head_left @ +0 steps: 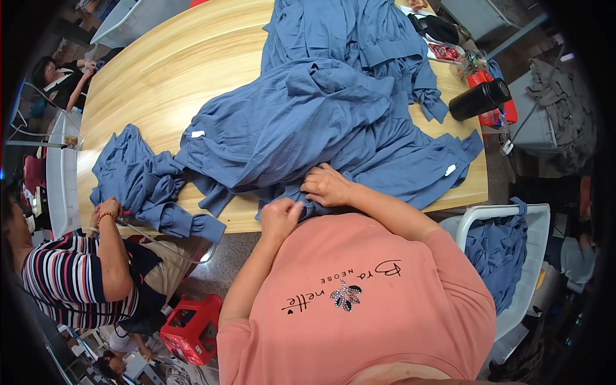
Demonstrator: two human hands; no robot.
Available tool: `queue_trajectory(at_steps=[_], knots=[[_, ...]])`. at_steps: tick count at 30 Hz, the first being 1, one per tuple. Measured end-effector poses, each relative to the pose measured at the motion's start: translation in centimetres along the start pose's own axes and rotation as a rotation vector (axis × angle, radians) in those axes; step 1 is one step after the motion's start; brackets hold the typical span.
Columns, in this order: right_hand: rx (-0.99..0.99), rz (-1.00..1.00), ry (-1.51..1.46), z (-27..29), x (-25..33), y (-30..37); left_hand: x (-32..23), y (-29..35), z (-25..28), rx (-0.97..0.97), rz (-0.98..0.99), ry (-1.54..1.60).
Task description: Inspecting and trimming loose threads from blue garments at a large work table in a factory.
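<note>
A blue garment (301, 122) of soft, wrinkled cloth lies spread and bunched over the wooden table (147, 83) before me. Small white tags show on the blue cloth at left and right. At the near table edge, my left hand (281, 217) is closed, its fingertips pinching the garment's edge. Just to its right, my right hand (328, 186) has its fingers curled down onto the same cloth. The exact bit between my fingertips is hidden under the hands. More blue garments (359, 32) lie heaped at the far side, cuffs showing.
On the left, a co-worker in a striped shirt (70, 273) handles another blue garment (138, 173). A black bottle (478, 99) lies near the right edge. A white bin (539, 256) of blue cloth stands at right, a red stool (192, 327) at lower left.
</note>
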State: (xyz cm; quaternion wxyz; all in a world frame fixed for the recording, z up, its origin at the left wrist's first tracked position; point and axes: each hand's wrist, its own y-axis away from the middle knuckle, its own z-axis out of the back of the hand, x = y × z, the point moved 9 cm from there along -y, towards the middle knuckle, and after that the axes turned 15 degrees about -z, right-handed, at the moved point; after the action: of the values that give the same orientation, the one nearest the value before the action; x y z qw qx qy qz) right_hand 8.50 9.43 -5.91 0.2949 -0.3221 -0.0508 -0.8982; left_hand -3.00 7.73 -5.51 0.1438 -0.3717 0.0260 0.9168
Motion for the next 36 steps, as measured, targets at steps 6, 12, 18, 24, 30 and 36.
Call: queue_trajectory(at_steps=[6,12,18,24,30,36], knots=[[0.032,-0.070,0.006,0.4,-0.1,0.0,-0.9,-0.4,-3.8,0.291,-0.074,0.014],[-0.085,0.057,-0.213,3.2,2.8,0.7,-0.2,0.9,-2.6,0.172,0.131,0.836],[-0.165,0.217,-0.276,4.3,5.0,0.9,1.1,1.1,-0.6,0.043,0.200,0.802],[-0.146,0.245,-0.050,2.5,5.0,1.8,2.1,-0.9,-1.8,0.122,-0.035,0.225],[-0.227,0.270,-0.119,2.6,4.9,2.1,0.9,-1.8,-4.3,0.291,-0.139,0.394],[-0.182,0.161,-0.016,0.5,3.8,1.9,1.7,-3.0,-4.7,0.368,0.047,0.618]])
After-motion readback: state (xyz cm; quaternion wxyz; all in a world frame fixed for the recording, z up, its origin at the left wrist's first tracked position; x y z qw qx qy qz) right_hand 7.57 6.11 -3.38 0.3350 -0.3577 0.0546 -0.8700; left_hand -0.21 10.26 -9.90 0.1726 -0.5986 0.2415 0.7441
